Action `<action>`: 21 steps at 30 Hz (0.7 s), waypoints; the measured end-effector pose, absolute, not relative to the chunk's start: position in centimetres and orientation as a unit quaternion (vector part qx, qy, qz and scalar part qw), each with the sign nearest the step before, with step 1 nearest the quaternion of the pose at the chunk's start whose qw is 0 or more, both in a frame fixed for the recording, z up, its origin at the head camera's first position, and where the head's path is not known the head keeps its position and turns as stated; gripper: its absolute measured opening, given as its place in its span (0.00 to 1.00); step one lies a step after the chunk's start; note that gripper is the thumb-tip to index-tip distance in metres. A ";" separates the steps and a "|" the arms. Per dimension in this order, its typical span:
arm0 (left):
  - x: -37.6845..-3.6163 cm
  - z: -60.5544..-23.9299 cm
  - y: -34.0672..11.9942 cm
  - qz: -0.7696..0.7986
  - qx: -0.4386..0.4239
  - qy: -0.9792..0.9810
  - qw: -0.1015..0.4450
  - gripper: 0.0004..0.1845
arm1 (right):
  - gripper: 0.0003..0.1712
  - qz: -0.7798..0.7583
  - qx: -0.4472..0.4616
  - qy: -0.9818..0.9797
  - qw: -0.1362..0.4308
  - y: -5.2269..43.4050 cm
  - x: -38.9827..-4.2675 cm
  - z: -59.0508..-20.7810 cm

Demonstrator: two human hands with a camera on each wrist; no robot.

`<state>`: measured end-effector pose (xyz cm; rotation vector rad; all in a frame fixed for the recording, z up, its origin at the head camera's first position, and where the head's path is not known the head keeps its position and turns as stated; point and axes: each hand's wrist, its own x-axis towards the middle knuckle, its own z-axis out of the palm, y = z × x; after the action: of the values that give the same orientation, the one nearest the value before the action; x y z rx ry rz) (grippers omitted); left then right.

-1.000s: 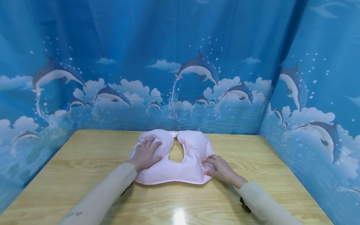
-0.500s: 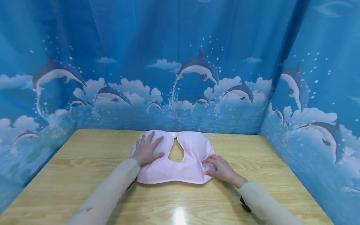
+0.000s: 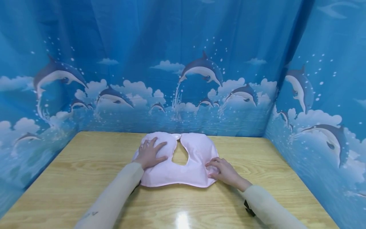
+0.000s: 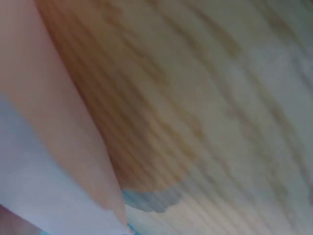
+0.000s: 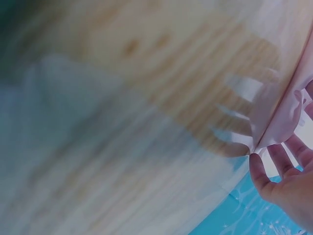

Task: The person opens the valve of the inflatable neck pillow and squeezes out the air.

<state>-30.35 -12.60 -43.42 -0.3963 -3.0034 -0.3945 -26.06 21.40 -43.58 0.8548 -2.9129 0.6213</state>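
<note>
A pale pink, U-shaped padded fabric piece (image 3: 183,175) lies on the wooden table, its two rounded lobes meeting at a small white tab (image 3: 176,136) at the far side. An oval opening in its middle shows bare wood. My left hand (image 3: 150,155) rests with spread fingers on the left lobe. At the lower right edge my right hand (image 3: 224,170) pinches the fabric, which is puckered between thumb and fingers. The right wrist view shows the right hand (image 5: 291,181) with its fingers at the pink edge. The left wrist view shows pink fabric at left, with its fingers hidden.
The wooden table (image 3: 94,165) runs back to a blue curtain (image 3: 137,73) printed with dolphins and clouds. Another stretch of dolphin curtain (image 3: 323,105) closes the right side. Light reflects off the table's near middle.
My left hand has spread its fingers and shifted slightly to the right over the left lobe. The lobes look smoother. The right hand keeps its place and pinch.
</note>
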 end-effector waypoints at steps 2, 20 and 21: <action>-30.4 -43.5 -12.6 -0.126 -0.131 -0.982 0.050 0.36 | 0.20 0.202 0.274 -0.940 0.021 21.4 -26.0 -43.5; -30.0 -43.7 -12.1 -0.133 -0.136 -0.980 0.066 0.34 | 0.19 0.206 0.267 -0.941 0.020 21.3 -25.9 -43.4; -30.0 -43.7 -12.1 -0.133 -0.136 -0.980 0.066 0.34 | 0.19 0.206 0.266 -0.942 0.019 21.3 -25.9 -43.4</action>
<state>-29.96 -12.10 -43.73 -0.4088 -2.9539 -0.4022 -25.93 21.27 -43.41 0.8241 -2.9226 0.6379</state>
